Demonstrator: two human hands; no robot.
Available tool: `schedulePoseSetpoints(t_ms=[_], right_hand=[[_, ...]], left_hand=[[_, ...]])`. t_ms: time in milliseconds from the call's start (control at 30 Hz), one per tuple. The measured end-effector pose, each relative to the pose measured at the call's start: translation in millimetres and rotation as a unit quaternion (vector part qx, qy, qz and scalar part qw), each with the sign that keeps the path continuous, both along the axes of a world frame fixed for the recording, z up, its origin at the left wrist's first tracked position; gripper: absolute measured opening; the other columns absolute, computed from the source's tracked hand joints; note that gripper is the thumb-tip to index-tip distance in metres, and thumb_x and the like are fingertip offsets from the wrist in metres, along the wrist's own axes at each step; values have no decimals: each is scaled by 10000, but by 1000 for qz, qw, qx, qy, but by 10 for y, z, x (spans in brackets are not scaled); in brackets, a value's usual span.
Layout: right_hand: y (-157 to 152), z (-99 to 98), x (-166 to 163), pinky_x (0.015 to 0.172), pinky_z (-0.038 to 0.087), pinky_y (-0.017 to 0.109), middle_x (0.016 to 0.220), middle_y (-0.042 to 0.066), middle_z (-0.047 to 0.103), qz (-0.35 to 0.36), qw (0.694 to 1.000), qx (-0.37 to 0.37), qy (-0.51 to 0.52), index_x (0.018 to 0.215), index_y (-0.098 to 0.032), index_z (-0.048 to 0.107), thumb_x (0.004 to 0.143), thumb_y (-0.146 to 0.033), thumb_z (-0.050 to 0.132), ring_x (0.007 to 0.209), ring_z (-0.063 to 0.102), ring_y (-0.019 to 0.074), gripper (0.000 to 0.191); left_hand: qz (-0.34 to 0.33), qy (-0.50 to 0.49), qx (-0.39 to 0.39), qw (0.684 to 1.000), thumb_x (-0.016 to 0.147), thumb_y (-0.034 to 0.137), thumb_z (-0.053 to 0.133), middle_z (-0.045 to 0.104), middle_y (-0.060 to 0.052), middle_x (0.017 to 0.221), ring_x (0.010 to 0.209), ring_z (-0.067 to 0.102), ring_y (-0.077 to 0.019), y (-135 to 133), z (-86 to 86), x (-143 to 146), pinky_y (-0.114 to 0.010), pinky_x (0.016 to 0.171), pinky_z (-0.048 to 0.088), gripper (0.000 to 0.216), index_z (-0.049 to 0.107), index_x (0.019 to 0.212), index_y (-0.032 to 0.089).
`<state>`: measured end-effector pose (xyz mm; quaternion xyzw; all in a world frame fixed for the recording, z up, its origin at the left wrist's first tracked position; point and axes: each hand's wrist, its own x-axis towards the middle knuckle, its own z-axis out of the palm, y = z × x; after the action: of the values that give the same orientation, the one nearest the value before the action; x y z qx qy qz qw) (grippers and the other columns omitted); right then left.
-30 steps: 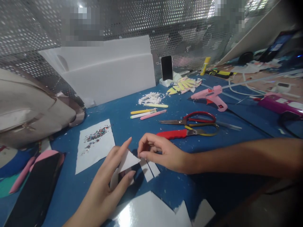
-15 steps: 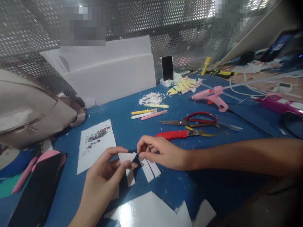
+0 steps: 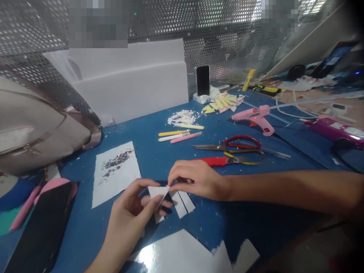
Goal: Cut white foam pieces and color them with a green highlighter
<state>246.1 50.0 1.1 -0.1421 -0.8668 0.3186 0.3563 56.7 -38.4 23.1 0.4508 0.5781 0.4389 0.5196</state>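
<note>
My left hand (image 3: 131, 212) pinches a small white triangular paper piece (image 3: 158, 191) between thumb and fingers, just above the blue table (image 3: 159, 159). My right hand (image 3: 196, 179) is curled, its thumb and forefinger pinching the right tip of the same piece. Two white paper strips (image 3: 182, 201) lie on the table right under my right hand. A larger glossy white cut sheet (image 3: 176, 254) lies near the front edge.
White paper with glitter (image 3: 116, 172) lies left. Behind are coloured sticks (image 3: 178, 135), red scissors (image 3: 233, 144), a red-handled tool (image 3: 224, 160), a pink glue gun (image 3: 254, 117), paper scraps (image 3: 183, 116) and a phone (image 3: 203, 80). A beige bag (image 3: 36, 132) and white boards (image 3: 127, 83) stand at left.
My left hand curled from flat fingers into a pinch and lifted the triangular piece a little. My right hand shifted right slightly and pinched its tip.
</note>
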Motion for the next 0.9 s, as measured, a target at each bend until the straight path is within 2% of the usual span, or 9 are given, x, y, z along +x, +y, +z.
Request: schedulePoseSetpoints(t_ms=[567,900], right_hand=[[18,-28,-10,744,487,265,851,58,673,13,999,-5,35,874,-162,651,920,-253,620,814,607,150,106],[32,-22,-30,672,471,232,813,44,673,23,998,-52,35,839,-151,667,891,-247,661,757,589,129,109]], left_hand=[[0,15,-27,1000,757,373,726,729,-25,660,542,651,-136,4,-25,-16,-224,565,496,305,550,949,213],[7,-9,-63,998,732,437,749,737,-40,686,604,678,-158,2,-66,-52,-234,579,496,381,536,957,214]])
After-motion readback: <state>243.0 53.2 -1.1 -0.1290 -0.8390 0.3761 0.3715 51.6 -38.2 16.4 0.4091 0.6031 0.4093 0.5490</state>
